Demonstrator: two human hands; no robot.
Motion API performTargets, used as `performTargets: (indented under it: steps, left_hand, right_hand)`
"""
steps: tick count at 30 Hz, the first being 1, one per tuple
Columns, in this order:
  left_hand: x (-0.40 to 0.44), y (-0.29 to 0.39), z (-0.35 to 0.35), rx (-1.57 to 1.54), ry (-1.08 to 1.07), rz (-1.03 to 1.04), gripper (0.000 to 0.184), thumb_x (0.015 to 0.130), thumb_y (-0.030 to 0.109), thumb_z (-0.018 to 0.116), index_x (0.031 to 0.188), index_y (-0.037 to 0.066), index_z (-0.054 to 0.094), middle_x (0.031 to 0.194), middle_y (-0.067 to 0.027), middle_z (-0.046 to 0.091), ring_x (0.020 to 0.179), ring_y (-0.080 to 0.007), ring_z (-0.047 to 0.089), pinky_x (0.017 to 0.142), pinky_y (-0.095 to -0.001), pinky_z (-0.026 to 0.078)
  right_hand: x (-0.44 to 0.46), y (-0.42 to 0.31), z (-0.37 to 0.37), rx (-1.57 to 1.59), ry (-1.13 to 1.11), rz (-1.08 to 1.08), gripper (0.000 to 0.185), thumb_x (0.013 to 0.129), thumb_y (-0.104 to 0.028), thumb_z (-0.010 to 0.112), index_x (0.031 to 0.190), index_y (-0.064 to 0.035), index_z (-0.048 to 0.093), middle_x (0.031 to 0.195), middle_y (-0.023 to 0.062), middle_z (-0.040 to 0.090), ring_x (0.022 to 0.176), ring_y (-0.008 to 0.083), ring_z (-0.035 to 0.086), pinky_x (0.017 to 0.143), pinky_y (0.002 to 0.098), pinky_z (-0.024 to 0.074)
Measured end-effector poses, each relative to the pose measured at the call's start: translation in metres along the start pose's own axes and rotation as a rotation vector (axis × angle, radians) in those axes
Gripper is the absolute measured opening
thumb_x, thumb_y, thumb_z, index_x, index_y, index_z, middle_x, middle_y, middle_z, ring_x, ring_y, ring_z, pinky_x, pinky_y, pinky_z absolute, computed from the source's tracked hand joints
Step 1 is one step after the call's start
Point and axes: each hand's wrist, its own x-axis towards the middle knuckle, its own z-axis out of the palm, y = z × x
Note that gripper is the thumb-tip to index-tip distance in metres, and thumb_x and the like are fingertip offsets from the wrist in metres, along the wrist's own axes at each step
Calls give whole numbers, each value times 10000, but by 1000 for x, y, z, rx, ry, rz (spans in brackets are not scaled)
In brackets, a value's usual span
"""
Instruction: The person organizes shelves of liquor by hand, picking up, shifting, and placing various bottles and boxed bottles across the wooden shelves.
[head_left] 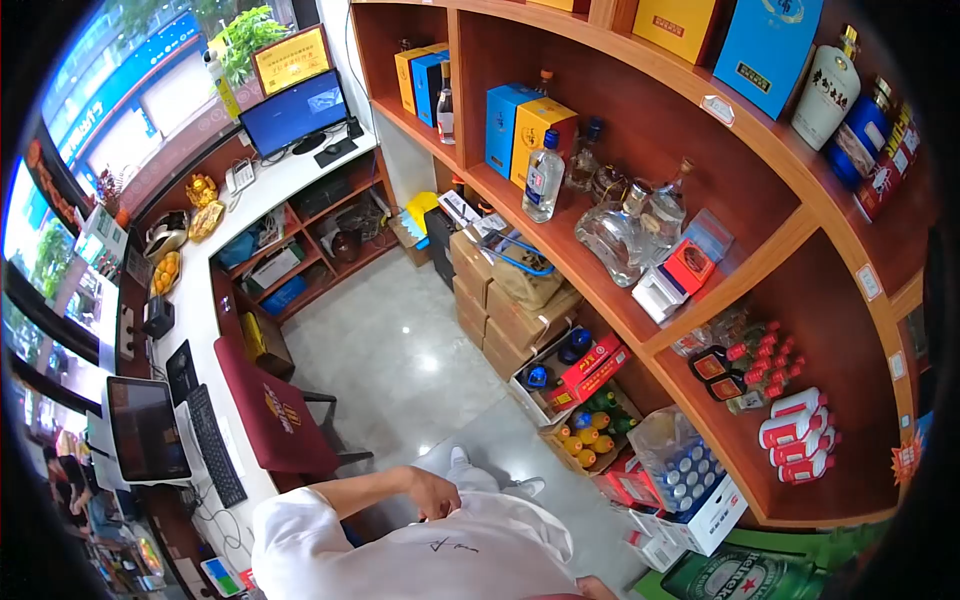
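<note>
My left hand [433,493] is in front of my belly, against the white shirt [430,560]. Its fingers are curled in, and what they hold, if anything, is hidden. Only a small part of my right hand [595,588] shows at the bottom edge, beside the shirt's hem; its fingers cannot be made out. Left of my left hand stands a dark red chair [265,405] with a gold emblem. Below and ahead, my white shoe [459,457] rests on the grey floor [400,350].
Wooden shelves [640,320] with bottles and boxes line the right. Beneath them are stacked cartons [485,300], a crate of bottles [590,435] and packed cans [690,478]. A white counter [225,440] on the left carries a keyboard [213,445], a screen [148,430] and a far monitor [295,115].
</note>
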Motion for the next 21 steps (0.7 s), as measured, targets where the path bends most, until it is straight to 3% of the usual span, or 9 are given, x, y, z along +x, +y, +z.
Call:
performTargets:
  steps: [7, 11, 12, 13, 14, 16, 17, 18, 21]
  left_hand:
    - [-8, -11, -13, -135, -19, 5, 414, 822, 183, 821, 1162, 13, 655, 1001, -41, 682, 880, -145, 633, 704, -334, 574]
    - [-1, -18, -26, 37, -46, 260, 478, 806, 129, 819, 1241, 39, 642, 1028, -16, 675, 952, -139, 610, 798, -286, 550]
    - [16, -59, -31, -69, -87, 254, 467, 815, 96, 807, 1252, 45, 652, 1063, -14, 683, 1000, -104, 608, 847, -260, 530]
    - [19, -56, -42, -547, -270, 168, 331, 876, 58, 757, 1197, 37, 677, 1030, -4, 694, 971, -74, 624, 837, -246, 527]
    - [23, -51, -54, -558, -242, 131, 328, 877, 85, 759, 1189, 35, 675, 1018, -9, 697, 954, -87, 628, 828, -251, 528]
    - [39, -39, -69, -363, -111, 56, 330, 878, 139, 764, 1175, 30, 671, 993, -21, 702, 922, -112, 635, 810, -261, 528]
    - [49, -31, -76, -278, -79, 48, 335, 879, 166, 767, 1168, 28, 669, 980, -26, 705, 906, -124, 638, 802, -266, 529]
    - [63, -24, -83, -219, -54, 59, 343, 879, 193, 769, 1161, 25, 667, 968, -32, 708, 889, -137, 642, 793, -271, 529]
    - [97, 5, -111, -121, 13, 177, 381, 882, 273, 776, 1139, 18, 660, 930, -49, 716, 841, -174, 652, 766, -285, 530]
  right_hand:
    - [7, -24, -27, 65, -171, -103, 249, 817, -102, 642, 1028, 17, 702, 845, -25, 682, 791, 81, 566, 713, 281, 496]
    - [21, -30, -38, 30, -283, -131, 276, 804, -76, 648, 1053, 33, 695, 884, -14, 692, 817, 91, 579, 733, 280, 505]
    - [19, -24, -42, 64, -243, -139, 291, 814, -87, 653, 1073, 40, 690, 927, 6, 698, 845, 107, 590, 755, 290, 512]
    - [15, -21, -47, 98, -204, -148, 307, 825, -98, 659, 1094, 47, 685, 971, 26, 704, 873, 123, 600, 777, 300, 519]
    - [9, -27, -56, 186, -107, -246, 325, 851, -137, 664, 1117, 48, 680, 1023, 50, 707, 906, 144, 609, 803, 317, 526]
    - [-24, -44, -101, -100, 326, -306, 360, 899, -229, 691, 1152, 26, 670, 1105, 120, 709, 962, 216, 635, 868, 367, 527]
    - [-62, -62, -122, -121, 548, -370, 298, 895, -197, 689, 1089, 29, 675, 1092, 129, 710, 977, 228, 648, 873, 377, 528]
    - [-111, -105, -131, -232, 814, -206, 243, 886, -158, 696, 1049, 20, 673, 1071, 125, 706, 990, 234, 659, 873, 386, 535]
    - [-227, -179, -175, -546, 1509, -359, 316, 867, -87, 723, 1169, -5, 684, 1034, 112, 705, 910, 181, 691, 794, 336, 565]
